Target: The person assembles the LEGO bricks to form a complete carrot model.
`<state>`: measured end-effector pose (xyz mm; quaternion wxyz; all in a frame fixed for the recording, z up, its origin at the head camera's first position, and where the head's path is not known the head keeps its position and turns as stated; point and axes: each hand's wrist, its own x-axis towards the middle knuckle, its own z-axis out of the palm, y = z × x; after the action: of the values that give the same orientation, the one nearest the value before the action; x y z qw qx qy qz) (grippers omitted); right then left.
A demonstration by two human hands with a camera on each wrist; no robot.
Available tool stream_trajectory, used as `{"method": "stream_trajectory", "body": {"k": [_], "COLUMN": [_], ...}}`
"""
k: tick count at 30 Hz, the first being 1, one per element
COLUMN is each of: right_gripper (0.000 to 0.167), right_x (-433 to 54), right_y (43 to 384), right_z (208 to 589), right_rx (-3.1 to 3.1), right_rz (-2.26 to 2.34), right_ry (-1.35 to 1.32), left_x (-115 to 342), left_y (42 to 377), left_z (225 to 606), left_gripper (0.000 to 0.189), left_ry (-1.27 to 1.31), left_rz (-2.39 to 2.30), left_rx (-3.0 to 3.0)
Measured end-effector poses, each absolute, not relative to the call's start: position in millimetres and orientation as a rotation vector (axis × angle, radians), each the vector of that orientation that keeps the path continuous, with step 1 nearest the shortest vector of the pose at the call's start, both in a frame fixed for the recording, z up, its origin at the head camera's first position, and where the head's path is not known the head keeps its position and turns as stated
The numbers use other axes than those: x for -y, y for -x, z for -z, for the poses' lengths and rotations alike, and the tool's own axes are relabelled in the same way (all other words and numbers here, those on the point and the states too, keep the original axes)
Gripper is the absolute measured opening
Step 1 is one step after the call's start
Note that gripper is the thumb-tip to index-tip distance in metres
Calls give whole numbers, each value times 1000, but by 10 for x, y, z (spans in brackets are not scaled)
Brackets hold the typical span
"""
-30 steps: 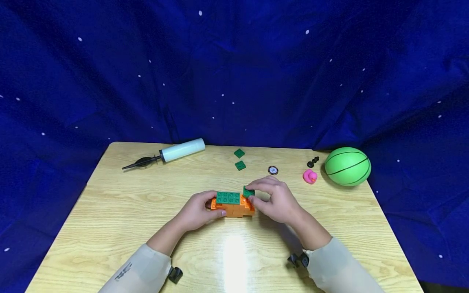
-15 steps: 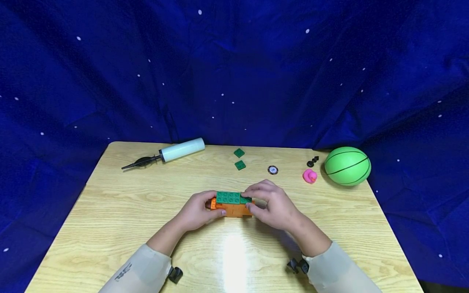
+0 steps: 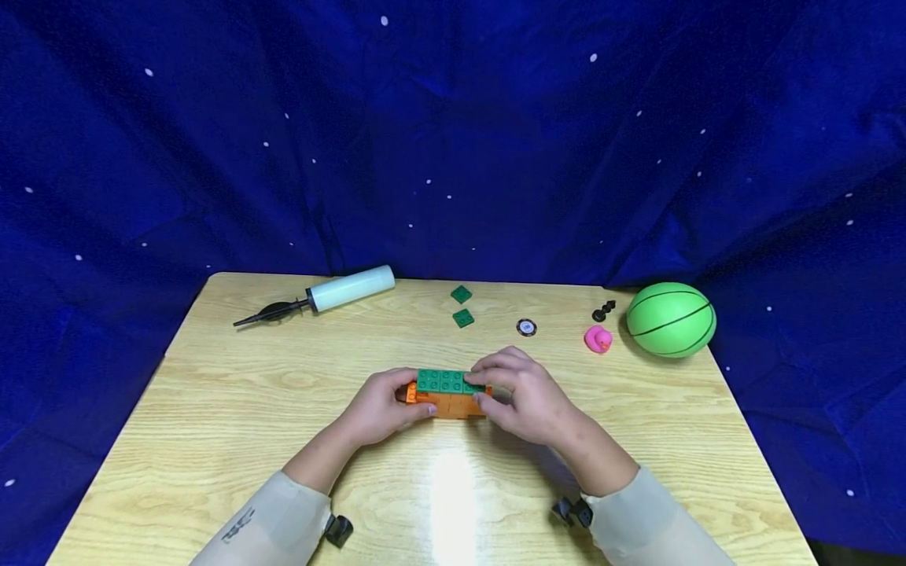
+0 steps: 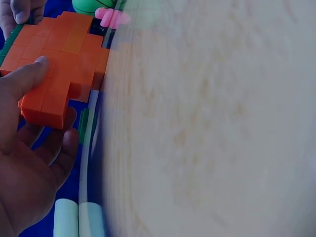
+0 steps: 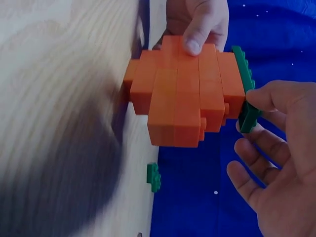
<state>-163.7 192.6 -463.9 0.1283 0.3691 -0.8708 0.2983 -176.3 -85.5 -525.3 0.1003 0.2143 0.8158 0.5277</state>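
Note:
A stepped build of orange toy bricks (image 3: 454,406) stands in the middle of the table, topped by a studded green plate (image 3: 440,381). My left hand (image 3: 378,407) grips its left end, thumb on the near face and the other fingers around the far side. At the right end of the top, my right hand (image 3: 529,399) pinches a smaller green plate (image 5: 250,120) between thumb and fingertips. That piece sits level beside the larger plate, partly covered by my fingers in the head view. The right wrist view shows both green pieces in line along one side of the orange bricks (image 5: 180,94).
Two loose green plates (image 3: 463,318) lie behind the build. A balloon pump (image 3: 351,288) rests at the back left. Toward the back right are a poker chip (image 3: 526,327), a pink rubber duck (image 3: 598,339), a small black object (image 3: 603,311) and a green ball (image 3: 671,320).
My right hand has brought the small green plate down and slightly left, from above the orange bricks onto their right end. My left hand has kept its grip.

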Motion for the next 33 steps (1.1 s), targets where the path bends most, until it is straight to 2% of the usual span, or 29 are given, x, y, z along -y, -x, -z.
{"method": "stream_trajectory", "body": {"k": [11, 17, 25, 33], "right_gripper": [22, 26, 35, 22], "right_x": [-1895, -1946, -1992, -2000], "right_y": [1638, 1656, 1695, 1760], "right_z": [4633, 4684, 4671, 4687], "right_rx": [2592, 2612, 2621, 2574], "right_rz": [-896, -1116, -1145, -1223], "right_ry": [-1050, -1012, -992, -861], "left_x": [866, 864, 872, 868], "left_y": [1762, 1762, 1769, 1753], "left_z": [5255, 5247, 5255, 5254], "left_gripper": [37, 38, 35, 35], "left_ry": [-603, -615, -607, -593], "left_rz": [-1579, -1578, -1574, -1563], "left_rx": [-2398, -2394, -2386, -2386]}}
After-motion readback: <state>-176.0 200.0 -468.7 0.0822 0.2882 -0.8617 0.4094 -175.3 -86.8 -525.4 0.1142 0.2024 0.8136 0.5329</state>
